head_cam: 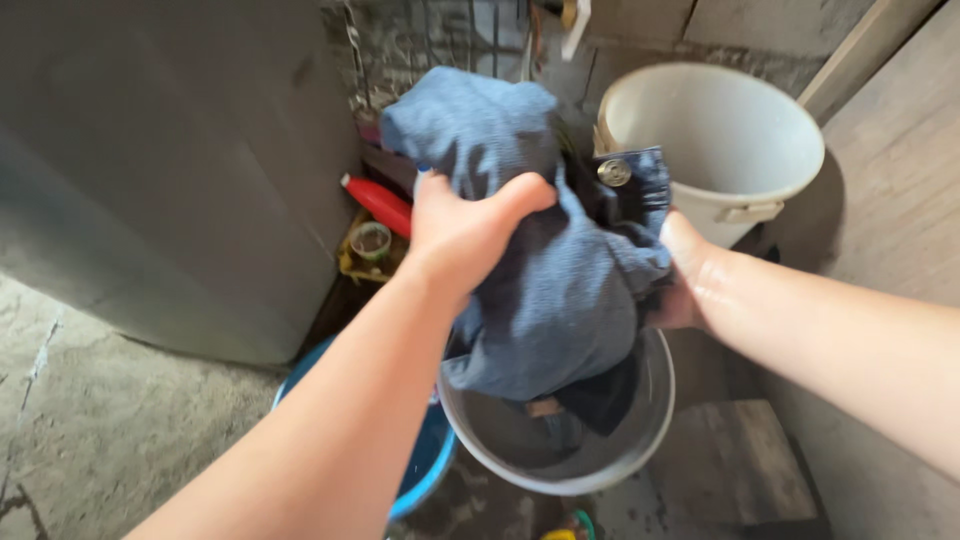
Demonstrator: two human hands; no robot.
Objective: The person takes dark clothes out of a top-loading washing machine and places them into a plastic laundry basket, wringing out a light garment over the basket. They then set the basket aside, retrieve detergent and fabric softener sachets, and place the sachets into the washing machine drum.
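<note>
Gripping jeans (both hands, raised).

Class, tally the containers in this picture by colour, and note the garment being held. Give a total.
White bucket: 1
Clear basin: 1
Blue basin: 1
Red bottle: 1
Blue denim garment, gripped by left hand and right hand: 1
Total: 5
</note>
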